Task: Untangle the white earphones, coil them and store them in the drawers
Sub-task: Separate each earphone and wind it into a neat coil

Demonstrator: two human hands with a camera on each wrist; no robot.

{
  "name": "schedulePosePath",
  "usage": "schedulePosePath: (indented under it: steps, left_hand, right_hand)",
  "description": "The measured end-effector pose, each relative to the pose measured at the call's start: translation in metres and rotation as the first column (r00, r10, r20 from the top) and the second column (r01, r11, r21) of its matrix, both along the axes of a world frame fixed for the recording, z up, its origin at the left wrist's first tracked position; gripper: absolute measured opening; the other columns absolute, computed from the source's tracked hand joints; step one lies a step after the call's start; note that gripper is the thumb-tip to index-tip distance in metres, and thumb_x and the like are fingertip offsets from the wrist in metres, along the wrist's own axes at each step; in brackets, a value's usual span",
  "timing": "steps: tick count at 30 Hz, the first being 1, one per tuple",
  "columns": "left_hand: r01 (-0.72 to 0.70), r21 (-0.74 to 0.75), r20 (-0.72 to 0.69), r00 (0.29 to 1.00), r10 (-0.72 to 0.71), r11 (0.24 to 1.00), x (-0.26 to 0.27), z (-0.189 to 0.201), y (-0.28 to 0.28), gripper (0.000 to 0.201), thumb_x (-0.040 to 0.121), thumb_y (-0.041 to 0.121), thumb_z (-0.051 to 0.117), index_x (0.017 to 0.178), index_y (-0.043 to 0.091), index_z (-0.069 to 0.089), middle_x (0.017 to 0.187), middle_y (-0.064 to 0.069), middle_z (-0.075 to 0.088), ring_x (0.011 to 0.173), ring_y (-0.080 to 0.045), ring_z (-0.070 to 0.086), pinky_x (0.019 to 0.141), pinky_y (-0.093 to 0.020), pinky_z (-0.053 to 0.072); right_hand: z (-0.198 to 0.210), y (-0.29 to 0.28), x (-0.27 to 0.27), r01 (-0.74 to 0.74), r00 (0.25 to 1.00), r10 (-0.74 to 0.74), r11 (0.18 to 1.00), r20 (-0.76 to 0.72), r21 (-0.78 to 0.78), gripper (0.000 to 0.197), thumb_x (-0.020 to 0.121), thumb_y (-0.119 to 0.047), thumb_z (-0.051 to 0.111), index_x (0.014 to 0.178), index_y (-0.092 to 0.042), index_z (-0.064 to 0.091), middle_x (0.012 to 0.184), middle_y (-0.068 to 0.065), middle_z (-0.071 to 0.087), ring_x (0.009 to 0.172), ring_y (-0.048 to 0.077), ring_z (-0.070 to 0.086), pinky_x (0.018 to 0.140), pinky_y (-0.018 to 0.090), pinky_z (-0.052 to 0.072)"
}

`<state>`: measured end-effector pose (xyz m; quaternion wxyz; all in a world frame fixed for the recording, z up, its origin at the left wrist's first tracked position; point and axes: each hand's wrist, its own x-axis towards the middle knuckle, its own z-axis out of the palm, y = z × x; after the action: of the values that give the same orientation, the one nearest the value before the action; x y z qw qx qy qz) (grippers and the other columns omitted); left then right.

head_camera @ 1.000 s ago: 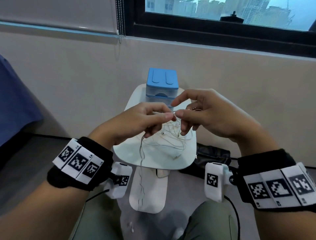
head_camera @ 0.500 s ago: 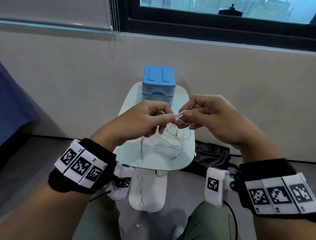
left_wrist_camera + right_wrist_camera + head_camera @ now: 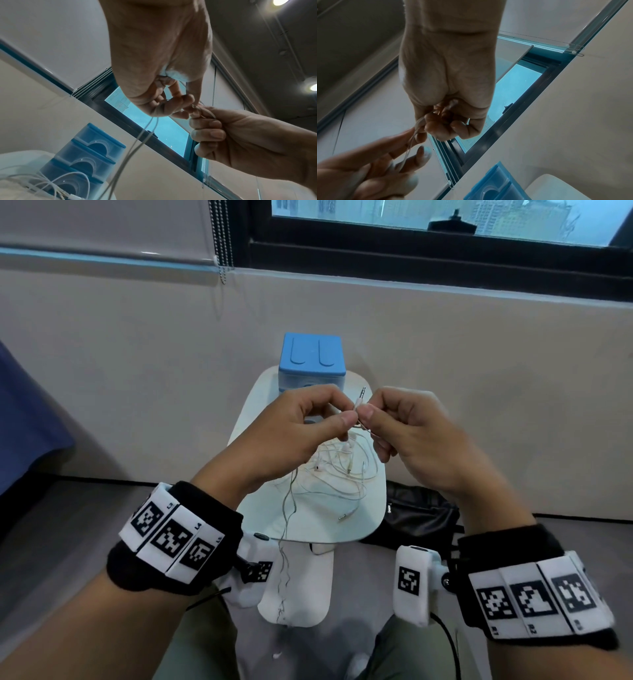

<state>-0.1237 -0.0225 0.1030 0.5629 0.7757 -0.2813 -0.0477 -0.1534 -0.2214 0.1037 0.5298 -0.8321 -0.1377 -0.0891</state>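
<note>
Beige wall (image 3: 137, 371), dark-framed window (image 3: 445, 251), grey floor (image 3: 51, 525), perhaps blue bedding (image 3: 27, 422) left

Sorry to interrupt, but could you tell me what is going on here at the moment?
A person is sorting out tangled white earphones over a small white table. The left hand and right hand both pinch the cable near its jack plug, held up above the table. Most of the cable lies in a loose tangle on the table, with one strand hanging over the front edge. The blue drawers stand at the back, closed as far as can be seen.

The drawers (image 3: 311, 363) stand at the table's (image 3: 371, 501) far end, behind the earphones (image 3: 337, 474) lying mid-table.
</note>
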Motion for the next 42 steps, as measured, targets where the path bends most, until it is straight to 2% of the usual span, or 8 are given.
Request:
schedulePosePath:
  steps: [6,13,17,25,29,32,36,42]
  left_hand:
    - [-0.042,-0.139,-0.029,0.999,0.038,0.989,0.002,-0.003,-0.004,0.013,0.096,0.027,0.071,0.093,0.014,0.07,0.091,-0.004,0.068,0.075,-0.016,0.064,0.071,-0.028,0.052]
    - [-0.175,-0.353,-0.01,0.983,0.183,0.919,0.01,0.01,-0.001,0.01,0.1,0.016,0.065,0.091,0.014,0.069,0.09,-0.003,0.074,0.088,-0.014,0.07,0.079,-0.026,0.055]
    - [-0.089,-0.285,0.043,0.993,0.106,0.954,0.007,0.017,-0.002,0.012,0.1,0.012,0.064,0.097,0.002,0.069,0.088,-0.007,0.077,0.084,-0.014,0.073,0.08,-0.022,0.055]
    - [-0.019,-0.243,0.026,0.999,0.026,0.97,0.004,0.015,-0.002,0.015,0.096,0.009,0.069,0.092,-0.005,0.067,0.084,-0.012,0.078,0.084,-0.024,0.076,0.089,-0.034,0.059]
    - [0.013,-0.298,-0.069,0.997,-0.035,0.955,0.004,0.009,-0.006,0.021,0.1,0.011,0.063,0.095,-0.01,0.063,0.082,-0.009,0.076,0.083,-0.022,0.074,0.089,-0.037,0.057]
    - [0.087,-0.413,-0.212,0.959,-0.189,0.906,0.0,0.006,-0.008,0.018,0.098,0.022,0.061,0.086,0.01,0.067,0.086,-0.005,0.073,0.086,-0.018,0.068,0.088,-0.036,0.048]
    - [0.126,-0.51,-0.277,0.913,-0.301,0.851,0.0,0.0,-0.01,0.021,0.097,0.02,0.058,0.076,0.015,0.061,0.073,-0.001,0.062,0.073,-0.013,0.058,0.082,-0.028,0.05]
    - [0.156,-0.437,-0.298,0.904,-0.306,0.886,0.001,-0.011,-0.003,0.024,0.096,0.019,0.062,0.073,0.011,0.066,0.067,-0.005,0.061,0.07,-0.017,0.058,0.077,-0.025,0.052]
  right_hand:
    - [0.002,0.009,-0.003,0.057,0.998,-0.057,0.998,0.038,0.0,0.032,0.104,-0.028,0.059,0.08,-0.007,0.061,0.057,0.005,0.05,0.055,0.026,0.044,0.055,0.042,0.034]
    - [0.004,0.014,-0.007,0.313,0.95,-0.306,0.929,0.068,-0.195,0.061,0.106,-0.05,0.045,0.069,-0.003,0.058,0.053,-0.008,0.046,0.052,0.007,0.04,0.055,0.024,0.034]
    - [0.021,0.019,-0.008,0.256,0.956,-0.247,0.966,0.155,-0.036,0.035,0.105,-0.042,0.051,0.086,-0.022,0.073,0.071,-0.019,0.063,0.069,0.002,0.054,0.073,0.03,0.047]
    - [0.035,0.022,-0.008,0.174,0.956,-0.168,0.985,0.239,-0.004,0.007,0.093,-0.023,0.074,0.089,-0.017,0.077,0.077,-0.003,0.074,0.062,0.013,0.059,0.066,0.047,0.054]
    - [0.038,0.027,-0.007,0.109,0.965,-0.109,0.994,0.24,0.015,0.011,0.094,-0.017,0.073,0.09,-0.008,0.073,0.075,0.004,0.072,0.06,0.019,0.067,0.063,0.043,0.059]
    - [0.04,0.027,-0.001,0.129,0.95,-0.163,0.982,0.267,0.14,0.013,0.096,-0.014,0.07,0.089,-0.003,0.071,0.072,0.005,0.067,0.056,0.014,0.059,0.056,0.027,0.05]
    - [0.032,0.018,0.007,0.187,0.941,-0.241,0.956,0.238,0.226,0.012,0.098,-0.017,0.069,0.088,-0.009,0.07,0.075,0.005,0.069,0.06,0.014,0.055,0.058,0.024,0.045]
    - [0.008,-0.026,0.015,0.381,0.868,-0.488,0.773,0.092,0.507,0.014,0.098,-0.016,0.067,0.084,-0.013,0.068,0.068,0.0,0.063,0.053,0.013,0.05,0.053,0.023,0.041]
